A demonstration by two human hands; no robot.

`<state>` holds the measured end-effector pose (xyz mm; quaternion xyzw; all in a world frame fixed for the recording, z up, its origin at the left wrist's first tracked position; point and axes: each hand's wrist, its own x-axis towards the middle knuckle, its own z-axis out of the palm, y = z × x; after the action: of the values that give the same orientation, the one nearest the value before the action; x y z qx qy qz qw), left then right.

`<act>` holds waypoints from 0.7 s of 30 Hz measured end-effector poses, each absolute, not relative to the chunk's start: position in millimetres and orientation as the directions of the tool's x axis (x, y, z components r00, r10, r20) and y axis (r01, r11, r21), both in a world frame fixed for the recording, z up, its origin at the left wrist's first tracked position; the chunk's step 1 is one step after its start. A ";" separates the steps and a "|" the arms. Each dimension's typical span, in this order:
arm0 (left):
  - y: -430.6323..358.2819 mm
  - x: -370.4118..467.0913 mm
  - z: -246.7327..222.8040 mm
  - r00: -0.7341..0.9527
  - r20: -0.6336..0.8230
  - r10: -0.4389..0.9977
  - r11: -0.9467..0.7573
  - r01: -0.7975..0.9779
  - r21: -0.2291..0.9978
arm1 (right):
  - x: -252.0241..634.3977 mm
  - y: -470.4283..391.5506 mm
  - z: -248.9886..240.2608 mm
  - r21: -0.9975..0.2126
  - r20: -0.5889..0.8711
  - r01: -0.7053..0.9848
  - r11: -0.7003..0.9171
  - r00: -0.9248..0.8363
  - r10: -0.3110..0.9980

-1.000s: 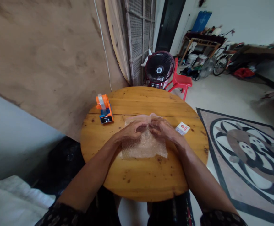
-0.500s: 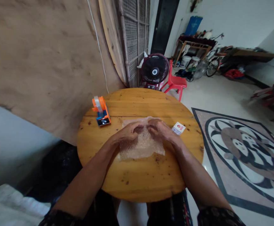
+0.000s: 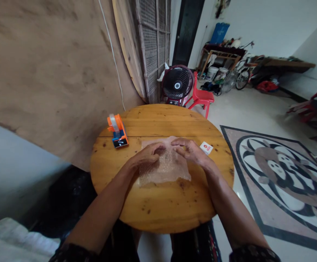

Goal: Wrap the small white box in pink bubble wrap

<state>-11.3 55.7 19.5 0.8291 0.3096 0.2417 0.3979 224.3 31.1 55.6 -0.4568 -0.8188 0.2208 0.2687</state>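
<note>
A sheet of clear bubble wrap (image 3: 166, 171) lies on the round wooden table (image 3: 164, 214). My left hand (image 3: 149, 153) rests on its left part, fingers stretched forward and thumb apart from them. Over the upper right part is my right hand (image 3: 189, 150), its thumb and fingers also apart and slightly curled. Whether its fingertips press on the wrap or hover just above it, I cannot tell. Just right of that hand is a small white card or box (image 3: 206, 147) with a red mark.
An orange and blue tape dispenser (image 3: 117, 131) stands at the table's left side. Beyond the far edge are a dark fan (image 3: 177, 85) and a red plastic chair (image 3: 202, 95). A wooden board (image 3: 52, 72) leans close on the left.
My right hand has shifted slightly right, spreading its thumb and fingers more. My left hand stays in nearly the same place on the bubble wrap. The view has tilted a little.
</note>
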 end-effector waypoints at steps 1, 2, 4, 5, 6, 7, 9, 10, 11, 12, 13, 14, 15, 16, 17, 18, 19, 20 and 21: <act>56.0 -11.2 18.4 0.692 0.158 0.704 -0.487 0.310 0.817 | 230.0 26.1 56.6 -0.594 0.253 0.650 0.475 -0.409 0.877; 56.5 -11.0 17.2 0.691 0.162 0.705 -0.484 0.301 0.822 | 237.3 21.4 56.0 -0.572 0.274 0.678 0.461 -0.372 0.887; 57.1 -10.4 15.6 0.682 0.167 0.712 -0.481 0.301 0.823 | 255.3 13.3 50.7 -0.501 0.339 0.757 0.419 -0.273 0.900; 57.0 -10.1 15.6 0.676 0.163 0.719 -0.481 0.313 0.819 | 265.2 10.1 46.9 -0.447 0.378 0.813 0.372 -0.206 0.903; 56.7 -9.8 16.2 0.668 0.158 0.727 -0.481 0.331 0.812 | 274.9 7.6 42.9 -0.386 0.411 0.871 0.304 -0.133 0.902; 56.2 -9.6 17.4 0.659 0.151 0.737 -0.477 0.350 0.806 | 284.0 5.5 39.4 -0.330 0.428 0.917 0.223 -0.065 0.901; 54.9 -9.5 20.0 0.655 0.139 0.743 -0.469 0.361 0.806 | 298.7 2.4 34.3 -0.241 0.442 0.967 0.086 0.031 0.897; 54.4 -9.5 20.8 0.657 0.135 0.742 -0.459 0.350 0.816 | 303.9 1.3 32.8 -0.211 0.442 0.977 0.036 0.062 0.895; 54.3 -9.6 20.9 0.660 0.132 0.740 -0.445 0.332 0.832 | 307.6 0.4 31.5 -0.190 0.430 0.982 0.008 0.076 0.900; 54.5 -9.8 20.2 0.659 0.124 0.742 -0.422 0.315 0.850 | 310.1 -0.3 30.4 -0.179 0.409 0.984 -0.006 0.080 0.909; 55.0 -10.0 18.9 0.656 0.113 0.746 -0.398 0.303 0.866 | 311.6 -0.8 29.1 -0.177 0.379 0.984 -0.009 0.077 0.922; 55.8 -10.3 17.1 0.654 0.101 0.750 -0.376 0.297 0.878 | 312.3 -1.3 27.8 -0.185 0.347 0.983 -0.007 0.072 0.935; 56.5 -10.5 15.2 0.651 0.091 0.754 -0.360 0.294 0.885 | 312.5 -1.7 26.4 -0.201 0.322 0.980 -0.006 0.072 0.944; 57.1 -10.7 13.4 0.650 0.085 0.755 -0.352 0.292 0.889 | 312.3 -2.2 25.4 -0.225 0.306 0.974 -0.007 0.077 0.949; 57.6 -10.9 12.0 0.652 0.083 0.753 -0.347 0.288 0.893 | 311.8 -2.9 25.2 -0.255 0.297 0.967 -0.013 0.091 0.951; 57.7 -10.9 10.9 0.654 0.084 0.752 -0.342 0.279 0.897 | 310.9 -3.9 26.2 -0.288 0.290 0.957 -0.025 0.112 0.950; 57.8 -10.9 10.3 0.653 0.084 0.753 -0.333 0.268 0.904 | 309.7 -5.3 28.7 -0.324 0.283 0.945 -0.041 0.138 0.949; 57.7 -10.8 9.9 0.651 0.081 0.755 -0.320 0.257 0.912 | 307.8 -6.8 33.0 -0.361 0.272 0.931 -0.058 0.165 0.948; 57.7 -10.7 9.7 0.648 0.079 0.757 -0.306 0.245 0.920 | 305.2 -8.5 38.9 -0.400 0.259 0.913 -0.075 0.191 0.947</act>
<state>-10.7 57.7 9.7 0.7645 0.3278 0.2614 0.4897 305.2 -8.5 38.9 -0.7324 -0.6349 0.0342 0.2435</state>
